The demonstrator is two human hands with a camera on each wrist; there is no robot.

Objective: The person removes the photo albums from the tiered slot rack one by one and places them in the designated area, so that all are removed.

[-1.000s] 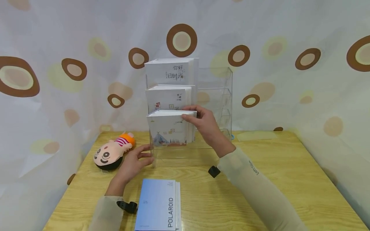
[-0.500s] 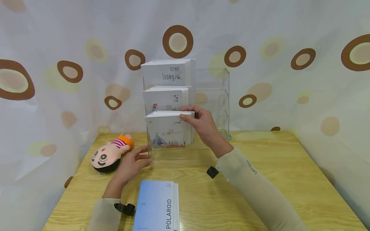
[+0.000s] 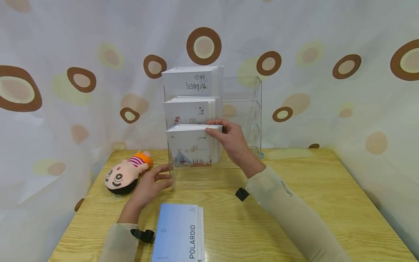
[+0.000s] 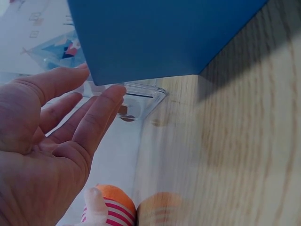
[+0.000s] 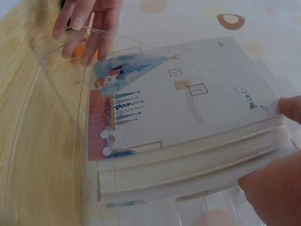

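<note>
Right hand [image 3: 230, 140] pinched the upper right corner of the white album [image 3: 193, 143], thumb on the cover, the other fingers [image 5: 270, 188] curled behind the page block. The album stood in the lowest tier of the clear acrylic rack [image 3: 248, 109], leaning back, its foot behind the low front lip. Two more white albums [image 3: 191, 96] sat in the tiers above it.

Left hand [image 3: 151, 183] lay with straight, relaxed fingers [image 4: 96, 117] against the rack's front left corner, holding nothing, palm just off the bench [image 3: 320, 189].

I judged the album stiff and fairly heavy: hard cover, thick pages, so a corner pinch alone would let it swing. A hold along the right edge, lower down, looked safer. The cover seemed smooth, likely slick. The acrylic looked light and apt to slide or tip, hence a steadying hand.

Also there: a blue Polaroid book [image 3: 179, 233] flat near the front edge, a plush doll [image 3: 126, 173] to the left.
</note>
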